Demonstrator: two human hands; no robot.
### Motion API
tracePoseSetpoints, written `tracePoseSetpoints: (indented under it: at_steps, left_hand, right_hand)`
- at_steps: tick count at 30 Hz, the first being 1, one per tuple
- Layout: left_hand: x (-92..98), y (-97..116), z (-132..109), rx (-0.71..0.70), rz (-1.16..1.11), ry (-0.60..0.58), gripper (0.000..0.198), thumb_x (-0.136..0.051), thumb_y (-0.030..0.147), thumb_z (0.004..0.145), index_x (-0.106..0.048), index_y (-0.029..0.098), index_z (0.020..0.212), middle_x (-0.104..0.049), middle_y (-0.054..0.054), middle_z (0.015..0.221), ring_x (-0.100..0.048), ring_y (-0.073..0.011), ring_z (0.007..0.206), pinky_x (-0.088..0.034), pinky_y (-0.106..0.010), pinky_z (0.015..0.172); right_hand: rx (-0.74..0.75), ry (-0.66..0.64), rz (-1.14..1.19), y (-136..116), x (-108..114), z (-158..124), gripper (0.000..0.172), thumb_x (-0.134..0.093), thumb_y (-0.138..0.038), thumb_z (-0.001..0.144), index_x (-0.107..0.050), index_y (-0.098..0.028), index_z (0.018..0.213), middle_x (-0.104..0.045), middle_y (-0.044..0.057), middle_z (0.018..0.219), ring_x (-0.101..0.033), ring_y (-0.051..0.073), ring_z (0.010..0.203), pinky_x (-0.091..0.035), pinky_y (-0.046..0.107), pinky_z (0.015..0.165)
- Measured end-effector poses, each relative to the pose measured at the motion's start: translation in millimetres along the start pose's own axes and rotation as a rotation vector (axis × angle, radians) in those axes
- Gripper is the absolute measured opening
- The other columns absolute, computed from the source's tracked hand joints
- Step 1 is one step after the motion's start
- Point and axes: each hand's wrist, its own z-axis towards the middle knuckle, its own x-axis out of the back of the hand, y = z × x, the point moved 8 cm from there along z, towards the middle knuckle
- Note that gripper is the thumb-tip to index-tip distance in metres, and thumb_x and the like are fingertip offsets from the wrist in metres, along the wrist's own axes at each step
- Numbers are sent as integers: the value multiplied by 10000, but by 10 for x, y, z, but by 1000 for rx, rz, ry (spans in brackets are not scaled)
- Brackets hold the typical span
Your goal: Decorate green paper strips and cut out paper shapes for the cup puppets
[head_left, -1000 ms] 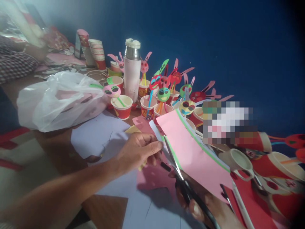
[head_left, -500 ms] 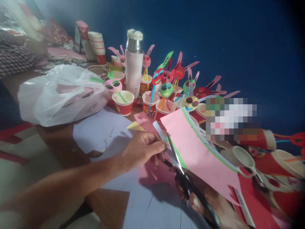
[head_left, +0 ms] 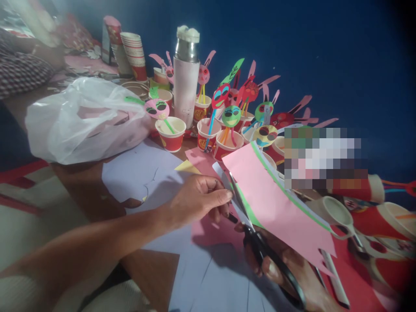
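Black-handled scissors (head_left: 260, 247) are in my right hand (head_left: 276, 268), its thumb and fingers in the handle loops. Their blades, nearly closed, point up and away along the left edge of a pink paper sheet (head_left: 269, 195). Green paper (head_left: 248, 206) shows along both long edges of the pink sheet, with white paper beyond it on the far side. My left hand (head_left: 208, 199) is closed in a pinch, thumb against a narrow pale paper strip (head_left: 222, 175) left of the blades. Part of my right hand is hidden under the pink sheet.
White paper (head_left: 130, 173) with drawn lines covers the brown table. Paper cups (head_left: 170, 134) with paper faces on straws stand behind, beside a white flask (head_left: 186, 86). A plastic bag (head_left: 81, 121) lies left; a mug (head_left: 334, 214) lies right. A person's checked sleeve (head_left: 26, 60) shows far left.
The view has shifted slightly, so most things sit a little further right, and the background a little higher. Both hands keep nearly the same grip, and the scissor blades look slightly closer together.
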Motion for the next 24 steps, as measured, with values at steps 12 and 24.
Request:
tracePoseSetpoints:
  at_steps: [12,24]
  left_hand:
    - [5,-2,10,-23,-39,1,244,-694,264,753,-569,143,581,-641,-9,544,-545,-65,409,-377,-160,394]
    - [13,-33,14,6,-48,-6,264,-709,316,764,-578,147,609,-648,-2,565,-556,-72,426,-396,-178,428]
  right_hand:
    - [-67,-1,-124,-94,-9,8,679,-555,-793,703,-730,-230,1041,-568,19,565,-474,203,526,-474,337,605]
    - [-3,-23,-58,-32,-42,13,659,-574,-723,761,-681,-188,1129,-545,5,571,-517,187,517,-462,298,505]
